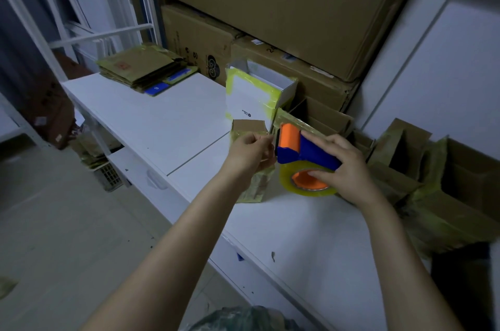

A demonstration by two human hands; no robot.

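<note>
My right hand grips a blue and orange tape dispenser loaded with a roll of clear yellowish tape. One finger reaches into the roll's orange core. My left hand pinches the tape's loose end right at the dispenser's orange roller. It is held against a small brown cardboard box wrapped in tape, which stands on the white table. The hand hides most of the box's front.
A white box edged with yellow tape stands open behind the small box. Flattened cardboard packs lie stacked at the table's far left. Open brown cartons crowd the right side. Large cardboard cartons are piled against the back wall.
</note>
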